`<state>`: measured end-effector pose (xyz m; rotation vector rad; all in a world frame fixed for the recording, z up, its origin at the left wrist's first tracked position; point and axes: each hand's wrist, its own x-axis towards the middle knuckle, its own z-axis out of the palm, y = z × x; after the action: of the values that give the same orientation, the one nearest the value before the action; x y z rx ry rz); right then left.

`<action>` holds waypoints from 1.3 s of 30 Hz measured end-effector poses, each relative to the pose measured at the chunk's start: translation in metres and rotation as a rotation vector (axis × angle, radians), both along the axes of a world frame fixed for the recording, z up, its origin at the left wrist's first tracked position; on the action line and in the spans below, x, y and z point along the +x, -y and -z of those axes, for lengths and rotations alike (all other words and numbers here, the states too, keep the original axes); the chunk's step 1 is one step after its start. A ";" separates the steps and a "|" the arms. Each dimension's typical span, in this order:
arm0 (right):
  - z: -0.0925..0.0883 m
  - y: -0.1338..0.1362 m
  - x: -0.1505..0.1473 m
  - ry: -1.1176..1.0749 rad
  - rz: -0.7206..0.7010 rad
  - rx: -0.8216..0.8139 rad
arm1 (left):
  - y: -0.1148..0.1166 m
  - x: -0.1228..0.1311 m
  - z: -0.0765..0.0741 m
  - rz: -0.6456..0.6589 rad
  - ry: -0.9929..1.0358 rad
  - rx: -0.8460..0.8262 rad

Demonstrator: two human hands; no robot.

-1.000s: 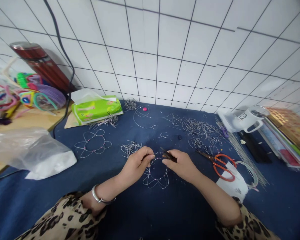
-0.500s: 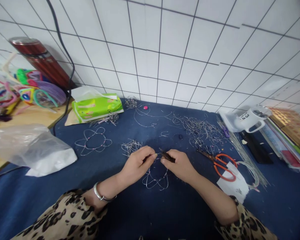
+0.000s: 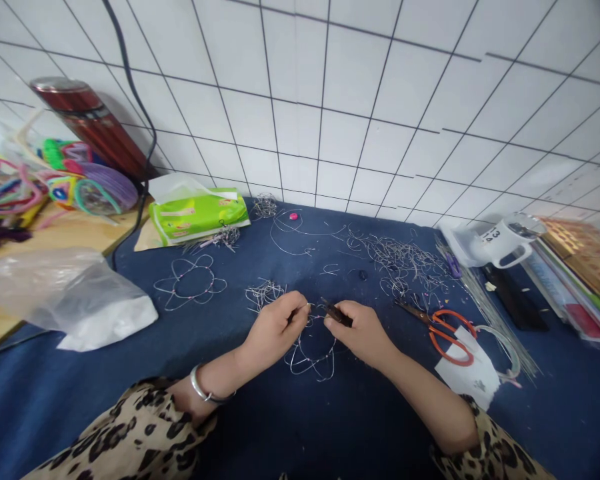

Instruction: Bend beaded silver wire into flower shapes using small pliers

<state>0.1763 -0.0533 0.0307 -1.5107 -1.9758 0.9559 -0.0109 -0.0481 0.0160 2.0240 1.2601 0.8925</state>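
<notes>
Between my hands hangs a wire flower (image 3: 312, 365) with thin petal loops and small pinkish beads, low over the blue cloth. My left hand (image 3: 279, 327) is closed, thumb and fingertips pinching the wire at its upper edge. My right hand (image 3: 363, 332) is wrapped round a small dark pair of pliers (image 3: 338, 315), whose tips point up and left toward the pinched wire. Whether the jaws grip the wire is too small to tell. A second wire flower (image 3: 191, 283) lies flat to the left. Just behind my left hand sits a bundle of short wires (image 3: 265, 291).
Orange-handled scissors (image 3: 453, 333) lie right of my right hand, on white paper (image 3: 473, 373). Behind them spreads a tangle of wire offcuts (image 3: 405, 257). A green tissue pack (image 3: 197, 217), plastic bag (image 3: 107, 303), red thermos (image 3: 93, 123) and white mug (image 3: 510, 240) stand around the edges.
The view has shifted slightly, so the background sits a little farther right. My left fingertips have drawn slightly away from the plier tips. The wire flower has tilted a little.
</notes>
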 end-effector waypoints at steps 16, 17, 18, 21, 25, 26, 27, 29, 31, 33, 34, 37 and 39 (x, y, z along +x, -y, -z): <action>0.002 -0.002 0.000 0.000 0.008 -0.012 | 0.002 0.001 -0.001 0.000 0.098 -0.123; 0.002 -0.002 0.000 -0.007 0.009 -0.016 | 0.002 0.002 -0.002 0.001 0.106 -0.133; 0.002 -0.002 0.000 -0.016 0.009 -0.020 | 0.003 0.002 -0.002 0.006 0.114 -0.140; 0.004 -0.002 -0.001 -0.041 0.002 -0.031 | 0.003 0.003 -0.001 0.026 0.121 -0.142; 0.006 -0.003 -0.002 -0.062 0.003 -0.052 | 0.002 0.003 0.000 0.046 0.118 -0.142; 0.006 -0.003 -0.003 -0.070 0.005 -0.060 | 0.002 0.003 0.001 0.048 0.118 -0.143; 0.007 -0.004 -0.003 -0.082 0.008 -0.071 | 0.002 0.003 0.001 0.050 0.118 -0.144; 0.007 -0.004 -0.004 -0.110 0.011 -0.102 | 0.001 0.002 0.002 0.056 0.116 -0.145; 0.006 -0.005 -0.004 -0.132 0.009 -0.125 | 0.001 0.002 0.003 0.065 0.122 -0.146; 0.007 -0.005 -0.005 -0.137 0.004 -0.124 | 0.001 0.002 0.003 0.073 0.132 -0.149; 0.007 -0.005 -0.005 -0.138 0.002 -0.122 | 0.001 0.002 0.003 0.076 0.135 -0.151; 0.007 -0.004 -0.005 -0.152 -0.005 -0.142 | 0.001 0.002 0.003 0.082 0.139 -0.151; 0.007 -0.004 -0.004 -0.162 -0.009 -0.159 | 0.001 0.001 0.003 0.083 0.136 -0.149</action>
<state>0.1720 -0.0495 0.0237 -1.4575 -1.8302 1.2244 -0.0102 -0.0495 0.0129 1.8535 1.1259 0.8559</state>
